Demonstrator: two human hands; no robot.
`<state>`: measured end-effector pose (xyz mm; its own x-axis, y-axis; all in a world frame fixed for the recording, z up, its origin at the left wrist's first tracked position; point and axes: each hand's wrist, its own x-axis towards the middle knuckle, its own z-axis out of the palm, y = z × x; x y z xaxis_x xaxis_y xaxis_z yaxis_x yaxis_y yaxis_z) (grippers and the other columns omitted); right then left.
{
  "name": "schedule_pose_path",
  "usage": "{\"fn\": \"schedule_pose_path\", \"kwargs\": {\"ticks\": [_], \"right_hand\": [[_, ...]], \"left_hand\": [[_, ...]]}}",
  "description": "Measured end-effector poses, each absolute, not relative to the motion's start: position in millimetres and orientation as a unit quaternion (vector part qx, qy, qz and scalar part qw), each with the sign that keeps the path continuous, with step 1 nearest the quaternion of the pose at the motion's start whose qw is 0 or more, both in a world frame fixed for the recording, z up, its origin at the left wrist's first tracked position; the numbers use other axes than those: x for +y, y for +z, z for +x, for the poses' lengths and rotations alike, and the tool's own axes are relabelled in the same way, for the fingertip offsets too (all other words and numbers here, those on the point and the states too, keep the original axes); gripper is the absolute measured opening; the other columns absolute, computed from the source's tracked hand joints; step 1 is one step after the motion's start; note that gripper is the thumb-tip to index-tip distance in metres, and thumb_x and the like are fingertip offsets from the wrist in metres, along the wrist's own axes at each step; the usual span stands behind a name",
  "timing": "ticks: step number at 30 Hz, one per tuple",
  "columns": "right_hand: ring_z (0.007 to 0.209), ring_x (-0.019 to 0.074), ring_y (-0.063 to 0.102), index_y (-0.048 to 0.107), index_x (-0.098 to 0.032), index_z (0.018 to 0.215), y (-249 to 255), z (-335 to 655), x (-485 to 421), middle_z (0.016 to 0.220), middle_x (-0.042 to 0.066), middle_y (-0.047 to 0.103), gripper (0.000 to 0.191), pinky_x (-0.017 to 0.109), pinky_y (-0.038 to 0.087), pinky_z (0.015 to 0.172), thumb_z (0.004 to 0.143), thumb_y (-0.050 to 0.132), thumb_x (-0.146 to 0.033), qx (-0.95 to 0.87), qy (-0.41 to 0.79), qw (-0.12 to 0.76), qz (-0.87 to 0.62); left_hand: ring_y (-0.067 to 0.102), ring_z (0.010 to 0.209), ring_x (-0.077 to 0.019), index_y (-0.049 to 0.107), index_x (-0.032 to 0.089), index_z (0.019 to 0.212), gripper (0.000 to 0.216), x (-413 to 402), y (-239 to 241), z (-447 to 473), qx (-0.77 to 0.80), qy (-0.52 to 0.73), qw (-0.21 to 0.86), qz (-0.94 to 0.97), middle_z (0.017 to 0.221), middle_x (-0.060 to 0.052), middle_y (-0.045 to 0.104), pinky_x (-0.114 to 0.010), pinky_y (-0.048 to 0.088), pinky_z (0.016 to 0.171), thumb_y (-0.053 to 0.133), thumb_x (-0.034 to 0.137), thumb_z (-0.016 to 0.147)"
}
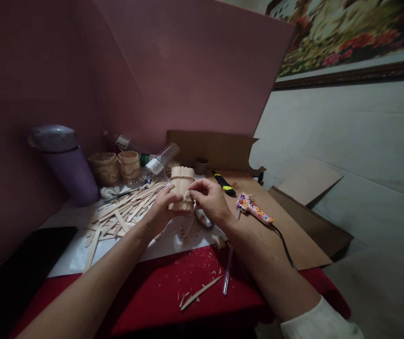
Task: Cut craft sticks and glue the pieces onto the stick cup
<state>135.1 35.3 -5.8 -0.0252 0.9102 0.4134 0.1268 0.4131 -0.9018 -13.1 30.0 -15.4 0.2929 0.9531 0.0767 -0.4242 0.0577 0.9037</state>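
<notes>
Across the surface (141,294) in front of us spreads a red cloth. On its right side we have a broad sheet of cardboard (286,230), and on its left a white sheet (66,261). A purple tumbler (69,172) leans at the far left, and a loose pile of flat wooden sticks (131,209) lies on the white sheet near it.

Our left hand (162,205) has its grip around the left side of a stick-covered cup (178,186), which we hold raised over the middle of the surface. Our right hand (209,198) meets the cup's right side, thumb and fingers drawn narrow; we cannot tell whether they pinch anything. A cord runs round the cup near its top.

To our right, a flower-patterned glue gun (254,210) lies on the cardboard, with a black and yellow cutter (225,183) beyond it. Nearer us rest a clear glue stick (227,273), a split stick (202,293) and small wood shavings.
</notes>
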Motion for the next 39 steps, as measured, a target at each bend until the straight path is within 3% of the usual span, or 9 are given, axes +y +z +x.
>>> {"fn": "schedule_pose_path", "kwargs": {"ticks": [3, 9, 13, 23, 30, 39], "right_hand": [[0.066, 0.013, 0.056, 0.062, -0.017, 0.077, -3.7, 134.2, 30.8, 0.07, 0.0, 0.061, 0.005, 0.026, 0.046, 0.063, 0.076, 0.059, -0.021, -0.653, 0.271, 0.573, -0.414], [0.082, 0.0187, 0.057, 0.071, -0.014, 0.095, -9.1, 135.4, 18.3, 0.089, 0.009, 0.061, 0.027, 0.031, 0.047, 0.07, 0.081, 0.049, -0.009, -0.765, -0.091, 0.535, -0.348], [0.081, 0.0196, 0.056, 0.072, -0.014, 0.103, -16.0, 136.1, 17.7, 0.087, 0.009, 0.061, 0.029, 0.032, 0.047, 0.069, 0.085, 0.049, -0.01, -0.78, -0.203, 0.49, -0.332], [0.081, 0.0185, 0.055, 0.07, -0.014, 0.102, -12.8, 135.6, 15.5, 0.086, 0.008, 0.064, 0.026, 0.03, 0.048, 0.066, 0.089, 0.048, -0.013, -0.792, -0.271, 0.45, -0.312], [0.081, 0.019, 0.055, 0.069, -0.015, 0.104, -15.5, 136.6, 18.9, 0.086, 0.008, 0.065, 0.026, 0.03, 0.047, 0.066, 0.087, 0.049, -0.013, -0.794, -0.291, 0.429, -0.318], [0.085, 0.0186, 0.058, 0.068, -0.016, 0.111, -20.9, 134.2, 19.1, 0.091, 0.009, 0.064, 0.033, 0.029, 0.048, 0.07, 0.088, 0.045, -0.012, -0.775, -0.246, 0.472, -0.341]], "left_hand": [[0.064, 0.073, -0.0197, 0.059, 0.016, 0.108, 0.042, 28.9, -13.4, -13.4, 0.287, 0.52, 0.677, 0.435, 0.094, -0.006, 0.067, -0.037, 0.059, 0.062, 0.063, 0.021, 0.067], [0.065, 0.074, -0.0198, 0.061, 0.013, 0.104, 0.038, 26.2, -7.9, -14.9, 0.292, 0.537, 0.682, 0.401, 0.092, -0.009, 0.07, -0.035, 0.058, 0.064, 0.063, 0.022, 0.068], [0.064, 0.073, -0.0191, 0.061, 0.013, 0.101, 0.035, 27.8, -9.6, -15.6, 0.282, 0.547, 0.682, 0.395, 0.088, -0.007, 0.07, -0.033, 0.057, 0.063, 0.063, 0.022, 0.067], [0.064, 0.084, -0.0212, 0.056, 0.016, 0.102, 0.038, 29.5, -12.4, -12.7, 0.293, 0.571, 0.633, 0.432, 0.098, -0.007, 0.066, -0.033, 0.058, 0.062, 0.064, 0.021, 0.066], [0.064, 0.082, -0.0188, 0.054, 0.019, 0.104, 0.037, 35.0, -21.9, -14.7, 0.294, 0.593, 0.597, 0.454, 0.098, -0.004, 0.065, -0.033, 0.058, 0.062, 0.064, 0.022, 0.069], [0.065, 0.087, -0.0213, 0.053, 0.018, 0.109, 0.041, 32.1, -17.5, -13.7, 0.291, 0.592, 0.602, 0.45, 0.104, -0.007, 0.065, -0.033, 0.058, 0.062, 0.064, 0.023, 0.07]]}}
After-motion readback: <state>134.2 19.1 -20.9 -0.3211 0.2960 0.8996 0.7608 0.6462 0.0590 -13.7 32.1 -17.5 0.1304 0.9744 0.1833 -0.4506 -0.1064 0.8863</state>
